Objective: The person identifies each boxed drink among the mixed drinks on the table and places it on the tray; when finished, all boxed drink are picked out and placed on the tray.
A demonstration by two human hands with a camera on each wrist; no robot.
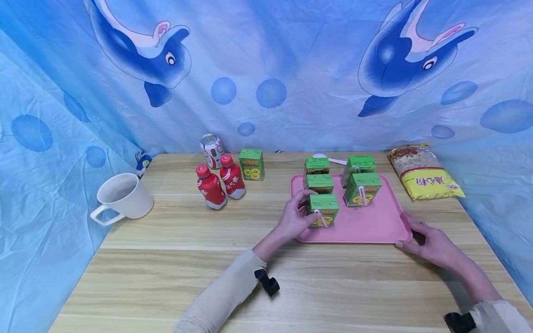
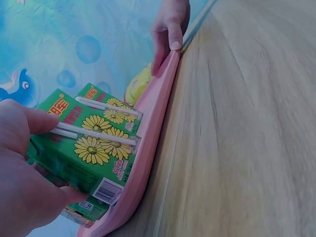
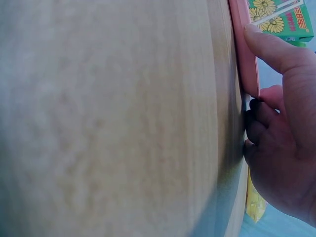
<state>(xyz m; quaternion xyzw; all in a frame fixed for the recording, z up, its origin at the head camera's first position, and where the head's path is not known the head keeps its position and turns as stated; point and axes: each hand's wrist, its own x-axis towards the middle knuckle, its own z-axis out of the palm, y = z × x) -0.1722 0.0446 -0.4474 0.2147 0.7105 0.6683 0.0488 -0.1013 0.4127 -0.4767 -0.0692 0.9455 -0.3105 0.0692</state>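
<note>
My left hand (image 1: 294, 221) grips a green drink carton (image 1: 324, 206) at the front left of a pink tray (image 1: 374, 227). In the left wrist view, its thumb and a finger lie against this carton (image 2: 94, 143), which has yellow flowers and a white straw on its face. Behind and to the right stand several more green cartons (image 1: 363, 188), in two rows. My right hand (image 1: 435, 244) holds the tray's front right corner. The right wrist view shows its thumb on the tray rim (image 3: 245, 54) and the other fingers bent beside the corner.
To the left stand two red bottles (image 1: 211, 187), a can (image 1: 212, 151) and another green carton (image 1: 251, 165). A white mug (image 1: 125, 196) is at the far left. Behind the tray lies a white spoon (image 1: 335, 160); a yellow food packet (image 1: 424, 173) lies right of it.
</note>
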